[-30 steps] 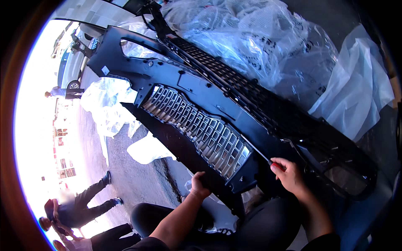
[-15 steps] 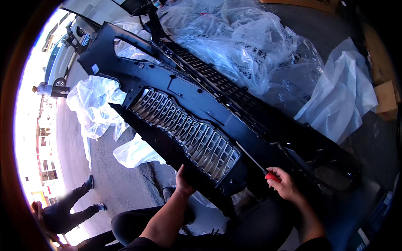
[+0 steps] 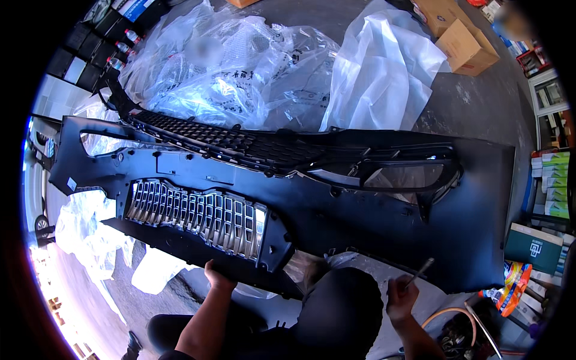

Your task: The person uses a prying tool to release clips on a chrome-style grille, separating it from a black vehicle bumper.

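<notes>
A large black car bumper [image 3: 384, 234] lies across in front of me with its inner side showing. Set into its left half is a silver mesh grille [image 3: 198, 211], and a black honeycomb lower grille [image 3: 240, 144] runs along the far side. My left hand [image 3: 219, 279] grips the near edge of the bumper below the silver grille, thumb on top and the other fingers hidden underneath. Off the near edge on the right, my right hand [image 3: 401, 299] is closed around a screwdriver [image 3: 422, 269]; its shaft points up and right, the handle mostly covered by my fingers.
Crumpled clear plastic wrap [image 3: 240, 72] and a white plastic sheet [image 3: 384, 72] lie beyond the bumper. An open cardboard box [image 3: 468, 51] sits at the far right. Shelves with stacked boxes [image 3: 549, 180] line the right side. A hose [image 3: 456, 310] lies near right.
My view has swung right, so the bumper now lies more crosswise. My right hand has moved off the bumper to its near right side, still with the screwdriver. My left hand keeps its hold.
</notes>
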The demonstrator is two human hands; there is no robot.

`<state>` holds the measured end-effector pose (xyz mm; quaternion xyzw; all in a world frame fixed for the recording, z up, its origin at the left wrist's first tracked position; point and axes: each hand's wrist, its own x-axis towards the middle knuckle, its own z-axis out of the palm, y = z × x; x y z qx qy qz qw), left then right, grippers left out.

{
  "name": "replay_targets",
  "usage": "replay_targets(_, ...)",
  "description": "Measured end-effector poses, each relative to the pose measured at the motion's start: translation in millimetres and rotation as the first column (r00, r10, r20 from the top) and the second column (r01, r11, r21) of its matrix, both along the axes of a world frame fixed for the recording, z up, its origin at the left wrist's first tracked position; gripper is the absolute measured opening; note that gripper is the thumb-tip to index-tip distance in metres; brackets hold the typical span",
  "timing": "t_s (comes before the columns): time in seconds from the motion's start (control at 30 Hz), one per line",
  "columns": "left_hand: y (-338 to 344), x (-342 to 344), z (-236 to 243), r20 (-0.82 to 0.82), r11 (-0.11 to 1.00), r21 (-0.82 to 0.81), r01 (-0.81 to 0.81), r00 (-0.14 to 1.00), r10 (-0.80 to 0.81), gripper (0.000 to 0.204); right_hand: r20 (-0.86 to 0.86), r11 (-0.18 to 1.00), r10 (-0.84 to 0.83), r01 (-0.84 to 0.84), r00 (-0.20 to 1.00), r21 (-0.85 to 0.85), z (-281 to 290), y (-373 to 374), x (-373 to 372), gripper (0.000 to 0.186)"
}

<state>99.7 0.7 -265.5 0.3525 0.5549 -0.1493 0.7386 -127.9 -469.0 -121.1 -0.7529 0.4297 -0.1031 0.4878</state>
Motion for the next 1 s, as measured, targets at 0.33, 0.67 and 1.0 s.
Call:
replay_targets(0.33,-10,6,14,0.003,1.0,-0.013,-0.01,1.0,0.01,0.044,-0.384,0.918,-0.05,-0.109,0.922,-0.382,-61,46,-152,0.007)
replay_targets(0.67,21,3,-23,0.071,0.973,-0.08,0.216,0.975,-0.21,0.045,-0.442,0.883,-0.462,0.351,0.769,-0.312,-140,54,-151,0.026)
replay_targets(1.0,80,12,-55,0.013,0.945,-0.088,0.316,0.949,-0.316,0.049,-0.444,0.706,-0.458,0.618,0.77,0.346,-160,-12,-97,0.021)
